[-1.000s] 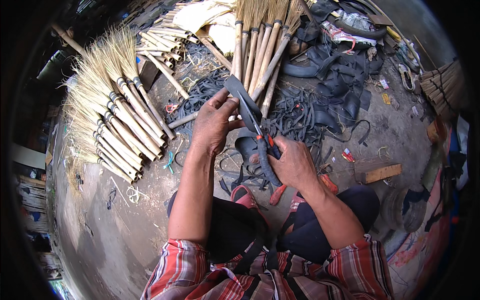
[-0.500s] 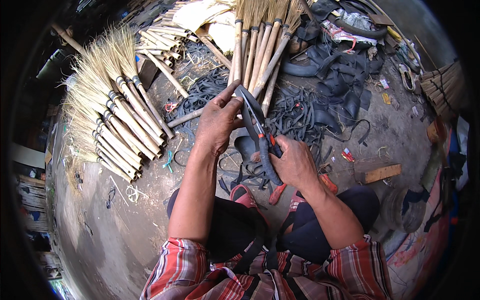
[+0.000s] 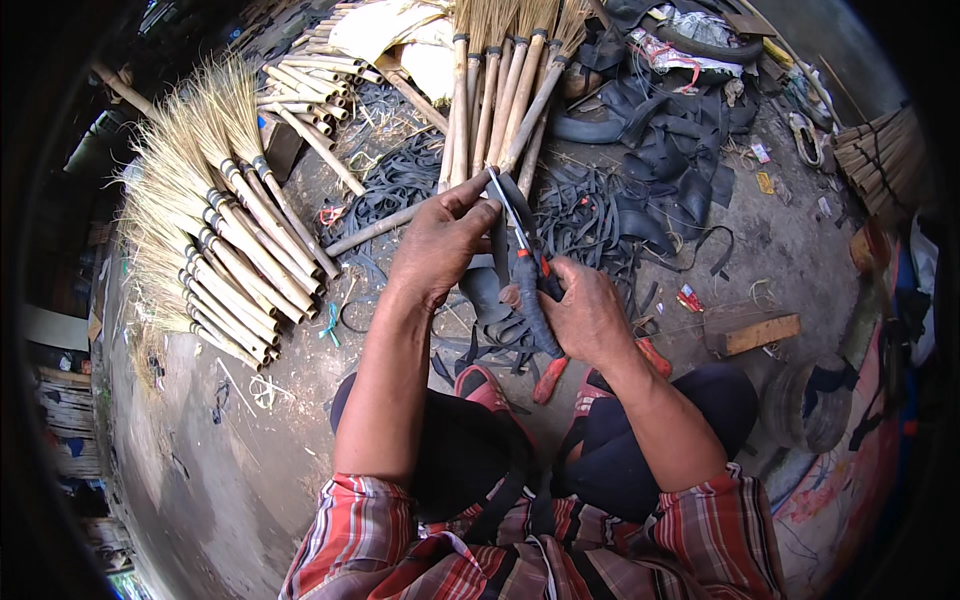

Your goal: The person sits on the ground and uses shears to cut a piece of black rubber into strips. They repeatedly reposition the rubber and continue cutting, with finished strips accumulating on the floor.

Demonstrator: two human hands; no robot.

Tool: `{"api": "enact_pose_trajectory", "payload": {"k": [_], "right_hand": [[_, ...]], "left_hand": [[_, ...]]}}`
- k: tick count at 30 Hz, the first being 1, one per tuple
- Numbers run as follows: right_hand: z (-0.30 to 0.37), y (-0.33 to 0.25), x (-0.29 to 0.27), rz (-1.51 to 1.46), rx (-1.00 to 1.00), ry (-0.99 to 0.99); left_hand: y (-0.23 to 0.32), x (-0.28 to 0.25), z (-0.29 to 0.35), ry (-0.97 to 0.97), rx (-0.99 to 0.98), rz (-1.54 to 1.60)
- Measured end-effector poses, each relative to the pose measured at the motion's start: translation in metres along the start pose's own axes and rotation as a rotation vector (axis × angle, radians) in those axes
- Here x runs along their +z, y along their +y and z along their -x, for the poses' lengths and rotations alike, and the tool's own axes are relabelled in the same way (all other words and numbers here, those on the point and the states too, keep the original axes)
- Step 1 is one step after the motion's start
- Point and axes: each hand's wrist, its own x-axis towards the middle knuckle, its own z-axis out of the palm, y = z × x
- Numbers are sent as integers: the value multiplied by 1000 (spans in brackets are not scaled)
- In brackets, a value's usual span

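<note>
My right hand (image 3: 590, 315) is closed around the handles of a large pair of scissors (image 3: 533, 305), which are wrapped in dark material with orange-red showing near the pivot. Their blades point up and away, toward the fingertips of my left hand (image 3: 440, 240). Thumb and forefinger of that hand pinch a piece of black rubber (image 3: 500, 245) beside the blade tips. The rubber hangs along the left side of the blades, partly hidden by my fingers. Whether the blades are cutting into it I cannot make out.
Finished straw brooms (image 3: 230, 240) lie in a row at left; more brooms (image 3: 505, 100) lie straight ahead. Heaps of black rubber strips (image 3: 580, 215) and larger rubber pieces (image 3: 660, 190) cover the ground beyond my hands. A wooden block (image 3: 762, 334) and a clear round container (image 3: 815, 405) are at right.
The scissors have turned slightly, so the blades look narrower and closer together. More of the black rubber shows on their left. Both hands keep their grips, and the whole view has shifted slightly.
</note>
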Motion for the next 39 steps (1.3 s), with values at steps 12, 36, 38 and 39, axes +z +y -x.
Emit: {"api": "enact_pose_trajectory", "payload": {"k": [12, 36, 38, 39], "right_hand": [[-11, 20, -39, -337, 77, 235], [3, 51, -151, -715, 12, 640], [2, 60, -159, -721, 40, 694], [0, 63, -160, -753, 56, 701]], "left_hand": [[-8, 41, -16, -31, 133, -22], [-327, -2, -116, 554, -811, 415], [-334, -11, -120, 556, -755, 451], [-336, -14, -124, 567, -766, 461]]}}
